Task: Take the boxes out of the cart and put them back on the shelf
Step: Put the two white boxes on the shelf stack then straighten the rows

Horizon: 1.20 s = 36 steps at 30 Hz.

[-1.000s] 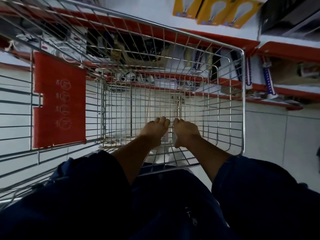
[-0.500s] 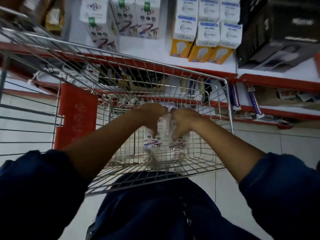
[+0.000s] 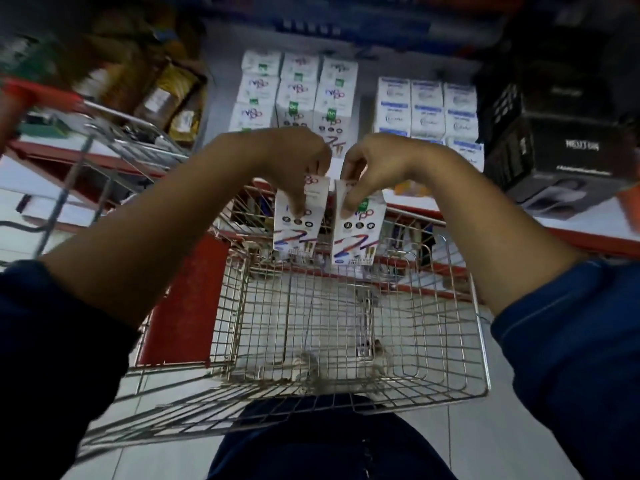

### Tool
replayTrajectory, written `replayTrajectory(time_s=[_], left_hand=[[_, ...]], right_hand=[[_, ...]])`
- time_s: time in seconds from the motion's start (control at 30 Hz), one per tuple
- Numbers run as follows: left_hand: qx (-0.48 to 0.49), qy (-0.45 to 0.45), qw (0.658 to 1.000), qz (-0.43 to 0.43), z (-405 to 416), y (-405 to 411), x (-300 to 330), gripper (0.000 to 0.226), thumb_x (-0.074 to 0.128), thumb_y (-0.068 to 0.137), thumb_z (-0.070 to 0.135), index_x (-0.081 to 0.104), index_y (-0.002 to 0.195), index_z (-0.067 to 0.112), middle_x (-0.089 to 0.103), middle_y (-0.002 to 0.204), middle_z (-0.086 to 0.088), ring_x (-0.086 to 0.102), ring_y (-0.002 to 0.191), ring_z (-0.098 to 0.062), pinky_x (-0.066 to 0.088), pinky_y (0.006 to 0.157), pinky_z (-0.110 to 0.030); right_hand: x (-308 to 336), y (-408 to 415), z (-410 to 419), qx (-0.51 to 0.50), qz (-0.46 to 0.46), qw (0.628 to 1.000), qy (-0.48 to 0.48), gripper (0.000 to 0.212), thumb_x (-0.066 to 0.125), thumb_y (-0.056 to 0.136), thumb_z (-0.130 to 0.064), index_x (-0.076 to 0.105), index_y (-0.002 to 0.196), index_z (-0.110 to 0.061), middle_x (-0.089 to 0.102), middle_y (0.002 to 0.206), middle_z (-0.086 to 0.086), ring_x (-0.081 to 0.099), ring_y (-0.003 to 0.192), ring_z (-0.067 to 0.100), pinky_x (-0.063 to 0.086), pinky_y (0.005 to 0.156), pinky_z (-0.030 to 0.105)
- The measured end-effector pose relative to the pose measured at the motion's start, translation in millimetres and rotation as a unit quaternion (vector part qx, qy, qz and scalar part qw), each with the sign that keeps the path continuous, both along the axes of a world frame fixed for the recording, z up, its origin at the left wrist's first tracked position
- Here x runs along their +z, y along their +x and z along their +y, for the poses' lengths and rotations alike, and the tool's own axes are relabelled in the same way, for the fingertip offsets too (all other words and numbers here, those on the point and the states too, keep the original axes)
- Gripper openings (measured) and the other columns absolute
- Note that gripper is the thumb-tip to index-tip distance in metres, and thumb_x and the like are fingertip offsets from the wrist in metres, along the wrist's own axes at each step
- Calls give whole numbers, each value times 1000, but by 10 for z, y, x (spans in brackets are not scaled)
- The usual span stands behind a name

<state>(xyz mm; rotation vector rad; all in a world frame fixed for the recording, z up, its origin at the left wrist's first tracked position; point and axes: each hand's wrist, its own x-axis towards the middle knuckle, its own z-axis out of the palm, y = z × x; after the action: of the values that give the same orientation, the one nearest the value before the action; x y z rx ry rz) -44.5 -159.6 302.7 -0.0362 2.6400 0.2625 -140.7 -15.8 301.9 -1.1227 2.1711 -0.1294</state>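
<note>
My left hand (image 3: 294, 164) pinches the top of a white box (image 3: 296, 230) with coloured stripes, held upright above the far end of the wire cart (image 3: 346, 341). Beside it, my right hand (image 3: 377, 168) grips a second matching white box (image 3: 358, 237) the same way. Both boxes hang side by side, clear of the cart floor. Straight ahead on the white shelf (image 3: 450, 202) stands a stack of matching white boxes (image 3: 301, 95). Nothing lies on the visible cart floor.
A stack of white boxes with blue labels (image 3: 427, 109) stands right of the matching stack. Black boxes (image 3: 554, 143) fill the shelf's right side, yellow-brown packages (image 3: 166, 95) the left. The cart's red flap (image 3: 187, 299) is at its left. Lower red-edged shelves sit behind the cart.
Both hands have risen out of the cart with one box each, from the cart floor to above its far rim. The view has tilted up toward the shelf.
</note>
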Motion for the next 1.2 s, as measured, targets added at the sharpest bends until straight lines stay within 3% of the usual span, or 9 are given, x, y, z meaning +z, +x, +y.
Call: replayTrajectory(time_s=[0.27,0.47,0.63,0.8,0.93,1.07,1.2], left_hand=[[30,-31,994,99,-392,-235,287,71,88,61,30,51,120,13,57,121,-9,53,108,-27,48,90,-43],[83,2,985,148,-569,-336,23,71,87,63,24,51,123,13,59,122,-9,54,110,-27,48,91,-41],[93,17,980,173,-650,-407,-29,75,87,63,17,49,127,13,58,126,-10,54,113,-28,47,90,-38],[113,25,980,162,-664,-450,-244,74,87,62,14,51,126,14,59,123,-9,56,111,-28,47,85,-34],[124,28,978,167,-655,-416,-427,69,84,64,13,52,126,16,62,120,-9,59,107,-28,52,87,-38],[134,28,974,183,-628,-345,-553,71,78,73,13,47,137,18,60,129,-7,57,115,-26,51,91,-37],[131,24,971,200,-654,-272,-670,70,70,81,15,40,144,19,53,140,-7,55,121,-27,50,94,-37]], right_hand=[[175,-162,-405,-69,103,988,-93,72,89,53,-47,67,114,-15,66,114,2,63,101,22,55,90,42],[-110,-234,-569,-123,158,969,-143,65,86,58,-44,66,113,-16,66,113,2,62,97,22,55,80,34],[-253,-269,-606,-149,164,962,-160,62,88,58,-39,66,109,-13,64,110,4,63,92,23,57,75,36],[-465,-259,-634,-145,176,956,-182,68,88,58,-37,65,117,-11,49,122,6,48,114,24,50,83,32],[-596,-235,-636,-140,178,955,-189,69,87,61,-36,63,122,-12,47,125,6,45,118,25,47,90,33],[-688,-222,-623,-143,164,955,-204,77,85,65,-37,57,133,-12,48,125,8,46,118,26,45,97,35],[-789,-203,-608,-150,155,948,-236,77,81,72,-32,52,140,-12,48,122,6,43,119,24,38,96,27]])
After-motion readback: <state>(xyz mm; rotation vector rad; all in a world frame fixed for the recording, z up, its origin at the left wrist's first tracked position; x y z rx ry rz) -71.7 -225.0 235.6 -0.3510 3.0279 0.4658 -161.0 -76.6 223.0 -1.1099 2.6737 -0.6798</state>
